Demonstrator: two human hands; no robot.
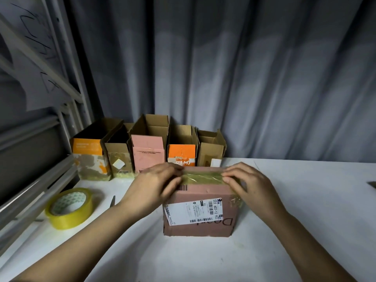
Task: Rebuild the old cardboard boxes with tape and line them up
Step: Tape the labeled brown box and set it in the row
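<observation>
Head view: both hands press a tape strip (203,177) running left-right across the pink box (200,212) at table centre. Left hand (156,184) and right hand (247,185) flatten opposite ends, fingers seemingly pressing, not gripping.

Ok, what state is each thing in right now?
Brown box: closed, tape strip across its top.
Tape strip: pressed down by both hands.
Left hand: flat on tape.
Right hand: flat on tape.
Tape roll: lying untouched.
Back boxes: upright, tops open.
</observation>
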